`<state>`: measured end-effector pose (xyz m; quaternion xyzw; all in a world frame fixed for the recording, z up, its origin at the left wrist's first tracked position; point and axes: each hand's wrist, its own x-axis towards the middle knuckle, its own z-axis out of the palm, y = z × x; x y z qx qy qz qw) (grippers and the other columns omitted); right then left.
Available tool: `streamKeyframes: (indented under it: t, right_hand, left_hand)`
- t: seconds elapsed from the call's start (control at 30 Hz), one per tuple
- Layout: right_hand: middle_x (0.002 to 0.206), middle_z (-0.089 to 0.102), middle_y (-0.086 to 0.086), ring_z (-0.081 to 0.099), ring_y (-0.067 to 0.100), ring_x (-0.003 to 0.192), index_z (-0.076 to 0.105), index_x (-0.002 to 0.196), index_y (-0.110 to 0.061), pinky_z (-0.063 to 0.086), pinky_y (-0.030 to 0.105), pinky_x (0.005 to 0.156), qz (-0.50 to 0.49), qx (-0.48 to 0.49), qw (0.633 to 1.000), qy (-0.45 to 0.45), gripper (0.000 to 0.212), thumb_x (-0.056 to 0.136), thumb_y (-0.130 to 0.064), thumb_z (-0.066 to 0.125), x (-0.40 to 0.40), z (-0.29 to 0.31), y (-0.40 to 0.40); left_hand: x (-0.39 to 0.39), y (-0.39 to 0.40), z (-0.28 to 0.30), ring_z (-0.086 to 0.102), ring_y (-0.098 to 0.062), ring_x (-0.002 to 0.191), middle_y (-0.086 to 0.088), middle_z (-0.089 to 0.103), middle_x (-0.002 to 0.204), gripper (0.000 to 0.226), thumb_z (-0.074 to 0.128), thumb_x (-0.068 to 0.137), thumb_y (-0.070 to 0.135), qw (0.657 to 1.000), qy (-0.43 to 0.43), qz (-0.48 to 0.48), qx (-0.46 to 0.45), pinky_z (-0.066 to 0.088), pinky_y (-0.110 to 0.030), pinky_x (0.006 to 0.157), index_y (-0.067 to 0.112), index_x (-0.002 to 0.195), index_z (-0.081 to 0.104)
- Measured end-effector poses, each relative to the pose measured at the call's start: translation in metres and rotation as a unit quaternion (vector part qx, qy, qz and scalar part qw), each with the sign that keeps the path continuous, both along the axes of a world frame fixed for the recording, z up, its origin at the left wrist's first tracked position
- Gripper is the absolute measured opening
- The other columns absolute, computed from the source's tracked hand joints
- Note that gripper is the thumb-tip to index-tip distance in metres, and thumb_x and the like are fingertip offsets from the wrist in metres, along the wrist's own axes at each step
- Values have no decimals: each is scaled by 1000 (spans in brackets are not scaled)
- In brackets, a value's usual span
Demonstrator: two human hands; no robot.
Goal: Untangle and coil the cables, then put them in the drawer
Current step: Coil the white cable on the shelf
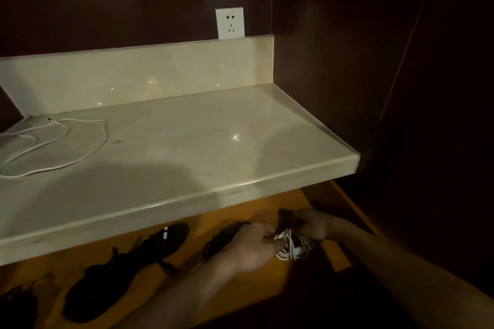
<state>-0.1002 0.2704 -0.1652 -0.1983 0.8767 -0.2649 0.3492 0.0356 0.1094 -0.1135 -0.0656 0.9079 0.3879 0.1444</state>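
While both hands worked below the front edge of the countertop [187, 147], the head view showed a small bundle of white cable [292, 247] held between them, over the open wooden drawer [347, 256] near its right side. The left hand [248, 247] pinched the bundle's near loops with curled fingers; the right hand [310, 224] gripped its far side, fingers wrapped round the strands. A second white cable [61, 141] lay loose and uncoiled on the countertop near the left edge, running off a pale device [34, 121] at the back left corner. Dark items [128, 262], too dim to identify, sat further left in the drawer.

The step in hand seemed to be finishing the coil. To do it well, the right hand should probably have kept the loops pinned flat together while the left wound the free tail round the middle and tucked the end under, snug but not kinked. Letting go too early risked the loops springing apart in the drawer.
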Motion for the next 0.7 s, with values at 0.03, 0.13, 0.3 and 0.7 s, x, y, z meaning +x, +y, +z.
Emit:
streamKeyframes:
  t: [0.03, 0.13, 0.3, 0.7]
  right_hand:
    - [125, 64, 10, 62, 28, 116, 60, 119, -20, 52, 36, 97, 7, 14, 1000, 22, 22, 97, -23, 60, 0, -1, -3]
    - [138, 56, 8, 56, 27, 125, 49, 138, -16, 46, 33, 101, 41, 93, 988, 114, 44, 97, -30, 58, 3, 5, -15]
    - [138, 51, 12, 55, 29, 123, 49, 139, -25, 46, 36, 94, 152, 207, 941, 220, 46, 96, -37, 57, 26, 37, -42]
    - [123, 61, 11, 61, 29, 106, 57, 123, -11, 50, 38, 82, 271, 136, 927, 223, 29, 97, -16, 48, 69, 123, -74]
  left_hand:
    - [0, -2, 0, 51, -10, 128, 5, 56, 141, 47, 57, 99, 41, 1000, -1, -1, 3, 35, -16, 95, 18, 140, 54]
    - [1, -8, 4, 52, -5, 120, 6, 60, 135, 39, 57, 99, 38, 1000, 2, 4, 8, 36, -16, 92, 19, 134, 60]
    - [-1, -15, 14, 64, -11, 99, 2, 70, 112, 28, 55, 101, 33, 999, 40, 13, -5, 50, -24, 83, 19, 121, 67]
    - [20, -42, 57, 66, -27, 95, -16, 69, 104, 26, 49, 100, 19, 997, 50, -1, -56, 55, -42, 89, 3, 107, 67]
